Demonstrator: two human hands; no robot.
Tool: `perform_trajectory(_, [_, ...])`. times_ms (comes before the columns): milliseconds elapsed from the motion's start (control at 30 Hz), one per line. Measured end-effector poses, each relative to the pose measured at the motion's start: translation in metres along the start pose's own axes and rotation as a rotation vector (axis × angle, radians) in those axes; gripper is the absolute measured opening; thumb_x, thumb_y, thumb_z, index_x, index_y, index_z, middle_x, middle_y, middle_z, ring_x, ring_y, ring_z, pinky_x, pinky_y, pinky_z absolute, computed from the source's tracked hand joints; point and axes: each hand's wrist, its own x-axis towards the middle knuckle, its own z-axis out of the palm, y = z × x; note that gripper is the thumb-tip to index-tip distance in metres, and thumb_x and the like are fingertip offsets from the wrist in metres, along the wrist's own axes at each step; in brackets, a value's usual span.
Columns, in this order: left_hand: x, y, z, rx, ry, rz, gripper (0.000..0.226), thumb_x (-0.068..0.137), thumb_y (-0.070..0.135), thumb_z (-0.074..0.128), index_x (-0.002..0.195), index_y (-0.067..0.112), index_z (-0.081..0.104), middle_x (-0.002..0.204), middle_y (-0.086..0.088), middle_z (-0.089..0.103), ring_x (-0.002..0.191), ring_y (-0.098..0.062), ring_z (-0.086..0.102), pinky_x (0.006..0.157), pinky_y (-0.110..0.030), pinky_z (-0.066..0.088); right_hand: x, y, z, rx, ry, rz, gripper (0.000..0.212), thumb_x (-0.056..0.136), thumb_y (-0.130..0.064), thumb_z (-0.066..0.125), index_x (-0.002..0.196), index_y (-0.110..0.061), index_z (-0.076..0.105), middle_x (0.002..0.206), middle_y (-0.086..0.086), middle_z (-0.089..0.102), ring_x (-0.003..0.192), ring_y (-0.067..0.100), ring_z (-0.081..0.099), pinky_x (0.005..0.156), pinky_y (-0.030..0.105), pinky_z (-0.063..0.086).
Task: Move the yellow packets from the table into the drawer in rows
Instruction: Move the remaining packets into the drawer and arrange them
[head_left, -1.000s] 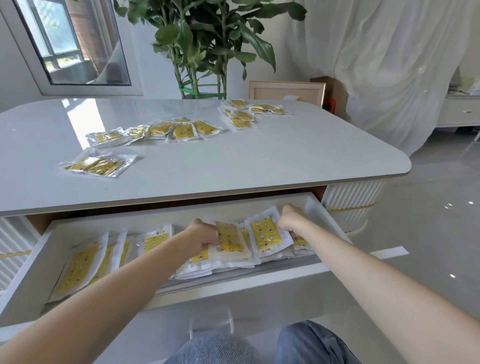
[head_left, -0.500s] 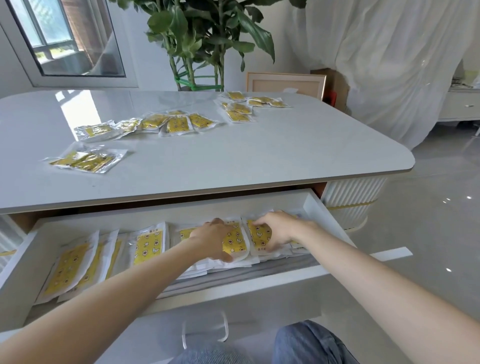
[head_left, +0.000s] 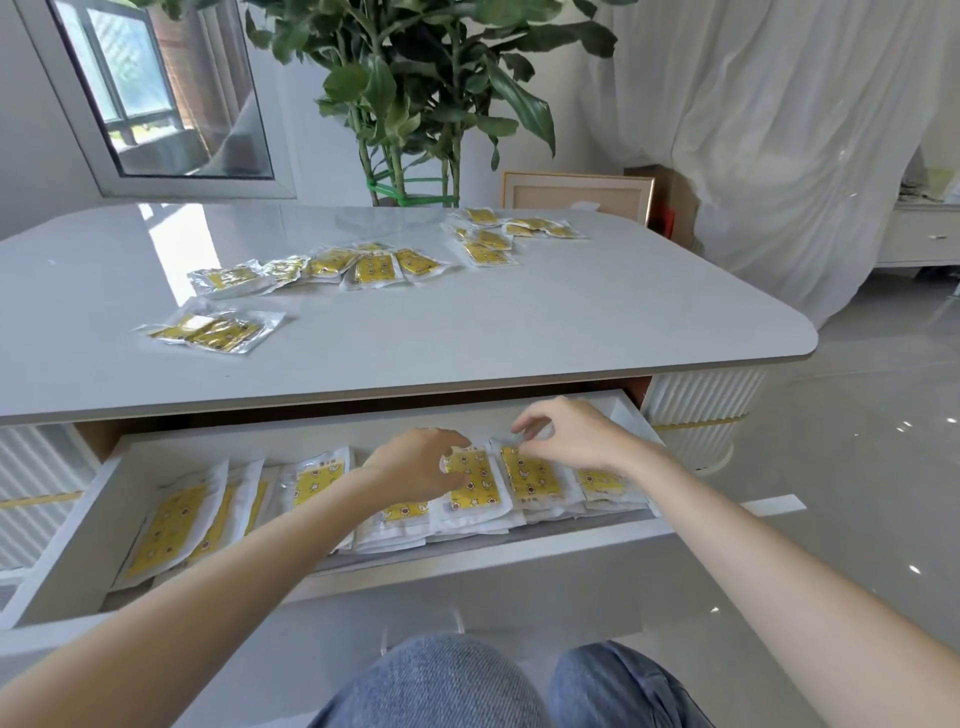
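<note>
The white drawer (head_left: 519, 561) stands pulled out under the white table (head_left: 571, 322), with yellow packets inside in overlapping rows. My left hand (head_left: 415, 467) rests its curled fingertips on the top edge of one packet (head_left: 475, 483) near the middle. Just right of it, my right hand (head_left: 576, 439) hovers with loosely curled fingers over the top edge of the neighbouring packet (head_left: 532, 475); I cannot make out a grip. More packets (head_left: 174, 519) lean at the drawer's left. On the table lie three loose groups: packets (head_left: 374, 267) in the middle, packets (head_left: 488, 244) at the back right, packets (head_left: 213, 330) at the left.
A potted plant (head_left: 415, 104) and a framed panel (head_left: 576, 192) stand behind the table. White curtains (head_left: 779, 130) hang at the right above a glossy floor (head_left: 857, 467). My knees in jeans (head_left: 441, 686) are below the drawer front.
Both hands went from pressing flat on the packets in the drawer to lifted, curled fingers at their top edges. The two packets now lie flatter in the row.
</note>
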Motion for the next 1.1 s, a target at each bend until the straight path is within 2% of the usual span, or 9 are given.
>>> perform_trajectory(133, [-0.027,0.004,-0.026,-0.073,0.116,-0.009,0.044,0.090,0.036,0.057,0.133,0.030,0.049,0.126,0.005,0.058,0.114,-0.017,0.055,0.093,-0.033,0.048,-0.017,-0.020,-0.017,0.090,0.124,-0.080,0.022,0.090,-0.022,0.062,0.111,-0.023,0.067,0.104,-0.008,0.067,0.094,0.004,0.060,0.071,0.011,0.040])
perform_trajectory(333, [-0.057,-0.006,-0.070,-0.110,0.269,-0.012,0.039,0.091,0.032,0.056,0.129,0.028,0.053,0.117,0.009,0.066,0.101,-0.013,0.063,0.091,-0.030,0.049,-0.019,-0.056,-0.029,0.172,0.304,-0.151,0.019,0.090,-0.020,0.059,0.107,-0.026,0.067,0.095,-0.011,0.065,0.082,-0.003,0.056,0.067,0.011,0.039])
perform_trajectory(467, [-0.064,-0.028,-0.097,-0.114,0.397,-0.065,0.035,0.092,0.029,0.055,0.126,0.027,0.054,0.113,0.008,0.066,0.093,-0.015,0.063,0.084,-0.029,0.049,-0.002,-0.083,-0.026,0.191,0.368,-0.174,0.020,0.092,-0.018,0.058,0.109,-0.023,0.066,0.099,-0.009,0.064,0.079,-0.001,0.055,0.066,0.013,0.042])
perform_trajectory(567, [-0.060,-0.060,-0.113,-0.078,0.491,-0.146,0.039,0.092,0.030,0.054,0.130,0.023,0.052,0.122,0.001,0.062,0.103,-0.021,0.060,0.089,-0.032,0.047,0.019,-0.100,-0.019,0.220,0.354,-0.165,0.023,0.091,-0.016,0.058,0.112,-0.022,0.065,0.107,-0.006,0.067,0.085,0.007,0.057,0.073,0.020,0.043])
perform_trajectory(700, [-0.046,-0.111,-0.126,-0.050,0.554,-0.309,0.050,0.093,0.032,0.051,0.141,0.020,0.042,0.144,-0.012,0.041,0.131,-0.032,0.038,0.106,-0.039,0.032,0.057,-0.122,-0.006,0.257,0.288,-0.132,0.028,0.090,-0.016,0.057,0.117,-0.020,0.063,0.121,-0.002,0.062,0.098,0.013,0.058,0.079,0.022,0.041])
perform_trajectory(867, [-0.022,-0.166,-0.128,-0.014,0.527,-0.404,0.060,0.094,0.047,0.042,0.148,0.027,0.026,0.156,-0.007,0.020,0.144,-0.030,0.014,0.115,-0.044,0.017,0.110,-0.142,0.015,0.210,0.234,-0.105,0.036,0.092,-0.018,0.054,0.128,-0.019,0.056,0.138,0.002,0.050,0.125,0.019,0.048,0.095,0.026,0.039])
perform_trajectory(967, [-0.003,-0.183,-0.128,0.054,0.500,-0.477,0.061,0.094,0.056,0.032,0.149,0.035,0.018,0.159,0.000,0.010,0.147,-0.025,0.005,0.116,-0.052,0.003,0.143,-0.148,0.026,0.133,0.251,-0.097,0.041,0.092,-0.018,0.052,0.133,-0.019,0.050,0.142,0.004,0.045,0.131,0.021,0.040,0.104,0.032,0.038])
perform_trajectory(1033, [0.011,-0.191,-0.130,0.143,0.497,-0.526,0.062,0.093,0.061,0.022,0.149,0.038,0.014,0.160,0.004,0.008,0.148,-0.023,0.003,0.110,-0.061,-0.012,0.163,-0.151,0.032,0.096,0.256,-0.105,0.045,0.093,-0.018,0.051,0.138,-0.018,0.044,0.145,0.004,0.039,0.135,0.022,0.032,0.106,0.032,0.033])
perform_trajectory(1100, [0.027,-0.199,-0.136,0.204,0.503,-0.547,0.063,0.092,0.063,0.016,0.149,0.038,0.012,0.160,0.003,0.008,0.148,-0.023,0.003,0.106,-0.063,-0.018,0.183,-0.152,0.036,0.071,0.277,-0.126,0.050,0.094,-0.018,0.048,0.143,-0.016,0.038,0.149,0.004,0.034,0.139,0.022,0.025,0.110,0.031,0.026])
